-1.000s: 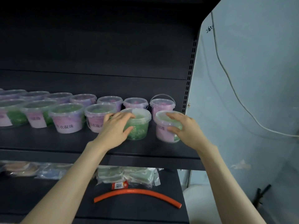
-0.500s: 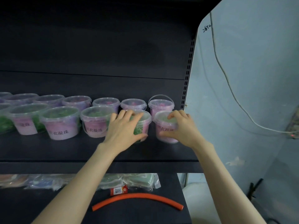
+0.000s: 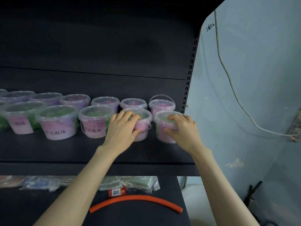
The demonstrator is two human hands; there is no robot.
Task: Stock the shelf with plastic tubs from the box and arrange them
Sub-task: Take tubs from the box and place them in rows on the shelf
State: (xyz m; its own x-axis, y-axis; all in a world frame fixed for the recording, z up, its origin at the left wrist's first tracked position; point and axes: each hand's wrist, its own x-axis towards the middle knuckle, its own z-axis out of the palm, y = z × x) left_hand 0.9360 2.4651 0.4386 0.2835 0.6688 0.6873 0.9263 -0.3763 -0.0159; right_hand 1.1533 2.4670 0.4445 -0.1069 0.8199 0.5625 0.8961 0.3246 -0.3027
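Plastic tubs (image 3: 57, 126) in 2 rows on the dark shelf (image 3: 65, 149)! Left hand (image 3: 122, 129) clamps a pink tub (image 3: 144, 128); right hand (image 3: 183, 130), apart at 3 o'clock, clamps the end tub (image 3: 161, 133). Labels read "衣凝珠"; wall writing (image 3: 210, 27) at 1 o'clock: "2650".

Bare left forearm (image 3: 86, 185), bare right forearm (image 3: 215, 185)

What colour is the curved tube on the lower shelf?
Orange-red tube, clearest in head view.
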